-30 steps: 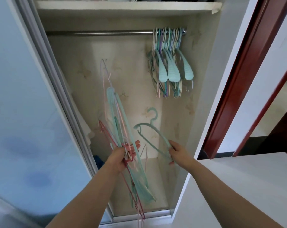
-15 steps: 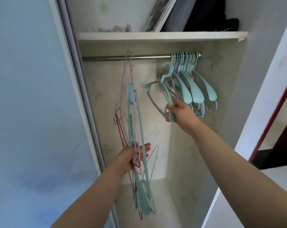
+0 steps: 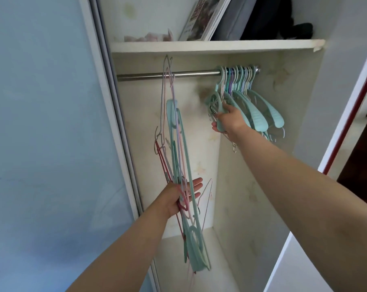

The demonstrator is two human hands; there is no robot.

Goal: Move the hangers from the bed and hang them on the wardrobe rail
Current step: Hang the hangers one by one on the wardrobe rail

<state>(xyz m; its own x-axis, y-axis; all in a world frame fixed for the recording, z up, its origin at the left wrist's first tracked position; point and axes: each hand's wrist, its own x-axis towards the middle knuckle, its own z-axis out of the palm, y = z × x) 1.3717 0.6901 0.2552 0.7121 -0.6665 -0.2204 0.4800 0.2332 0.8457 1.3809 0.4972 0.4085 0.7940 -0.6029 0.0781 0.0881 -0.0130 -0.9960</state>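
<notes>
A steel wardrobe rail runs under the shelf. Several teal and pastel hangers hang bunched at its right end. My right hand grips one teal hanger at the left side of that bunch, its hook up at the rail. My left hand holds a bundle of teal, pink and red hangers upright in front of the wardrobe, thumb curled round them and fingers stretched out. The bundle's thin top hooks reach up past the rail on its left part.
A white shelf above the rail carries a leaning picture frame, a grey case and dark fabric. A sliding door stands at the left with its track edge beside my left hand. A red door frame is at the right.
My right hand has lifted the single teal hanger from low in the wardrobe up to the rail beside the hung bunch. My left hand raised the bundle. The view tilted upward.
</notes>
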